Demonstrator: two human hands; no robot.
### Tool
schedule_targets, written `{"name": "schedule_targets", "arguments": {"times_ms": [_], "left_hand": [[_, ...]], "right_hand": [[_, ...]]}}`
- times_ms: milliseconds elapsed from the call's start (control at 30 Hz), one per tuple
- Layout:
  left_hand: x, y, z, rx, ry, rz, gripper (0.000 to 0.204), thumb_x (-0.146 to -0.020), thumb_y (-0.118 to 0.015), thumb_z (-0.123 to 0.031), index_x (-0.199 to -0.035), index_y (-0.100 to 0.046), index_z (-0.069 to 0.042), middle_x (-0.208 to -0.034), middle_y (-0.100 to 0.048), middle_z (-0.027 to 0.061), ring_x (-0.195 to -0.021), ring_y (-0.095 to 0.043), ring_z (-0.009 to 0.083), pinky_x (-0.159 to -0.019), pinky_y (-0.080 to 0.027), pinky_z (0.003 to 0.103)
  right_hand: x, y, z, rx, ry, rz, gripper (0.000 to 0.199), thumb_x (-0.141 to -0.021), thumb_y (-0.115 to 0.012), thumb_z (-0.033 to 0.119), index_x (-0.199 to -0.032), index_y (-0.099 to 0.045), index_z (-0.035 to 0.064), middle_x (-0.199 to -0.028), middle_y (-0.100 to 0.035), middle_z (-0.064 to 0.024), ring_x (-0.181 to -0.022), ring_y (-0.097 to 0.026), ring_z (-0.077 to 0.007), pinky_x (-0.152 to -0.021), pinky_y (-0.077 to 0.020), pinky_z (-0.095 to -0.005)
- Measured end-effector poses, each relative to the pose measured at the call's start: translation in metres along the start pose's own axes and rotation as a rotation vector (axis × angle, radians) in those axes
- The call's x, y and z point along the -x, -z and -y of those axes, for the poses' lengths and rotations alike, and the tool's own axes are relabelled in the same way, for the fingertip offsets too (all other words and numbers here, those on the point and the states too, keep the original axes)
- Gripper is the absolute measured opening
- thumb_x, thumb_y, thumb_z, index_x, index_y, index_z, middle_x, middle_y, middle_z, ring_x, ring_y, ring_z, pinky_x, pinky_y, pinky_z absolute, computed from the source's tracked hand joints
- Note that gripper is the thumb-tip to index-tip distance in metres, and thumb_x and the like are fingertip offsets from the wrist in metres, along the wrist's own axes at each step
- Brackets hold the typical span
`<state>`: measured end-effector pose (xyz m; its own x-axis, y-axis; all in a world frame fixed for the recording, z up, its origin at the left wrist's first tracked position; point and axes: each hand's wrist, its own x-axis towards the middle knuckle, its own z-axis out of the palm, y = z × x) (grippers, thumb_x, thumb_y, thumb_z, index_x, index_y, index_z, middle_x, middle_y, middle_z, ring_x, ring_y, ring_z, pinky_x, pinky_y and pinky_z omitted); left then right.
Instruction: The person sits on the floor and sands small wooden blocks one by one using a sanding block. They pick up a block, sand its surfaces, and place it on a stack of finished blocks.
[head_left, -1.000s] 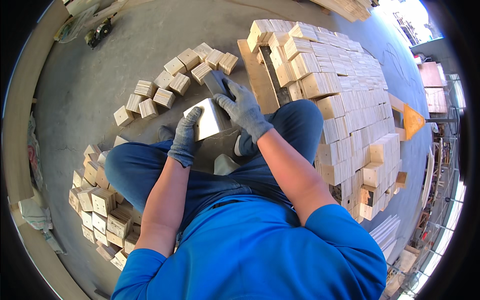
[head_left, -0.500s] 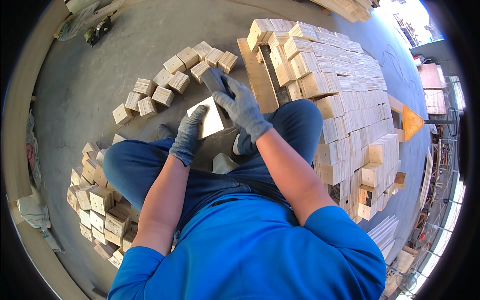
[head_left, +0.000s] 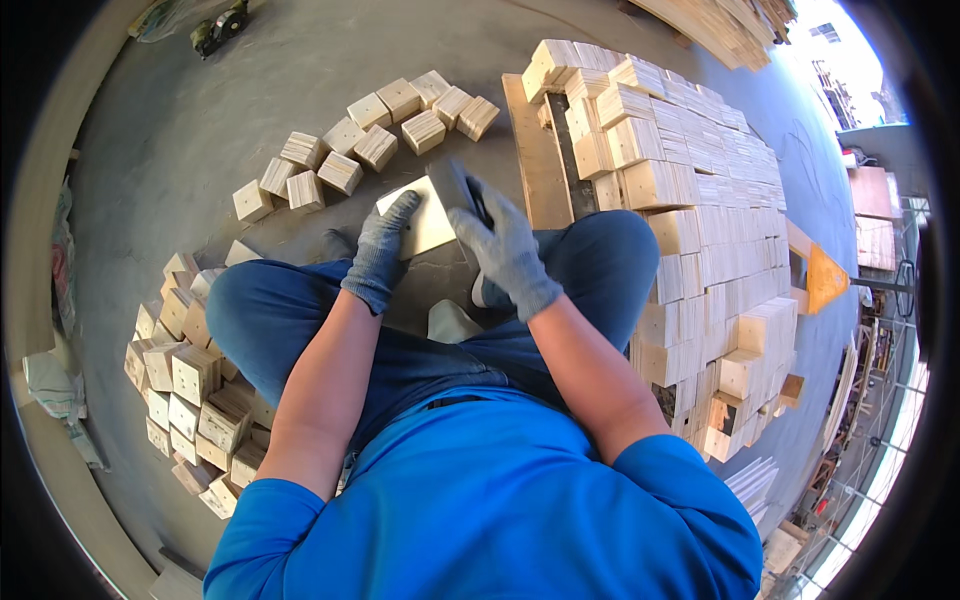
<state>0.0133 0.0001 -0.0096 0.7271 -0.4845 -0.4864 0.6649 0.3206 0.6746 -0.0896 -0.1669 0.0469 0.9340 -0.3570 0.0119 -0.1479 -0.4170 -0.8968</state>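
Between my knees I hold a pale wooden block, its smooth light face turned up. My left hand, in a grey knit glove, grips the block's left side with the thumb on top. A dark grey flat tool that looks like a sanding block is in my gloved right hand. It lies tilted along the block's right edge and appears to touch it. My right fingers wrap its far side and are partly hidden.
Loose wooden blocks lie in rows on the floor ahead. A heap of blocks is beside my left knee. At right, a large stack of blocks stands by a wooden board. A yellow triangular piece juts beyond it.
My right hand has brought the dark sanding block nearer to me, along the wooden block's right edge. My left hand still grips the wooden block. The whole view has shifted slightly.
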Motion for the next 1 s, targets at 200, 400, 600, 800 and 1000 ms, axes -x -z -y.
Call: {"name": "schedule_targets", "arguments": {"times_ms": [200,400,600,800,1000], "left_hand": [[0.008,-0.01,0.007,-0.086,-0.001,0.131,0.041,-0.094,-0.079,-0.022,-0.128,-0.064,-0.006,-0.109,-0.071,0.0067,-0.093,-0.07,0.0168,-0.084,-0.061,0.033],[0.009,-0.01,-0.013,0.035,0.055,-0.151,0.038,-0.095,-0.078,-0.02,-0.128,-0.065,-0.005,-0.109,-0.072,0.0089,-0.091,-0.072,0.0192,-0.078,-0.063,0.034],[0.011,-0.005,-0.014,-0.048,-0.025,-0.05,0.039,-0.096,-0.077,-0.023,-0.127,-0.065,-0.004,-0.11,-0.071,0.0086,-0.093,-0.071,0.0183,-0.082,-0.062,0.033],[0.011,-0.004,0.003,0.023,0.003,0.256,0.048,-0.093,-0.08,-0.027,-0.131,-0.061,-0.004,-0.117,-0.069,0.0081,-0.105,-0.069,0.0205,-0.094,-0.059,0.037],[0.041,-0.028,-0.028,0.059,0.021,0.067,0.06,-0.094,-0.078,-0.03,-0.143,-0.055,-0.003,-0.133,-0.066,0.0134,-0.118,-0.066,0.0247,-0.104,-0.055,0.04]], "right_hand": [[-0.053,0.007,-0.014,-0.012,-0.029,-0.108,0.06,-0.097,-0.073,0.037,-0.141,-0.059,-0.0015,-0.121,-0.071,-0.0268,-0.113,-0.069,-0.0396,-0.096,-0.0537,-0.0431],[0.011,-0.005,-0.002,-0.119,-0.095,0.003,0.06,-0.099,-0.073,0.033,-0.145,-0.056,-0.0013,-0.129,-0.07,-0.0211,-0.118,-0.069,-0.0291,-0.102,-0.0522,-0.0384],[0.013,-0.003,0.0,-0.116,-0.054,-0.013,0.059,-0.098,-0.074,0.031,-0.144,-0.057,-0.001,-0.125,-0.071,-0.0226,-0.117,-0.069,-0.0309,-0.102,-0.0517,-0.0392],[-0.057,0.014,-0.041,-0.126,-0.138,-0.086,0.057,-0.097,-0.075,0.033,-0.142,-0.06,0.0003,-0.125,-0.073,-0.0202,-0.11,-0.071,-0.028,-0.096,-0.0533,-0.0371],[-0.038,0.014,-0.077,-0.421,-0.414,-0.12,0.052,-0.098,-0.076,0.029,-0.138,-0.063,-0.0007,-0.116,-0.073,-0.012,-0.101,-0.068,-0.0173,-0.091,-0.053,-0.0302]]}}
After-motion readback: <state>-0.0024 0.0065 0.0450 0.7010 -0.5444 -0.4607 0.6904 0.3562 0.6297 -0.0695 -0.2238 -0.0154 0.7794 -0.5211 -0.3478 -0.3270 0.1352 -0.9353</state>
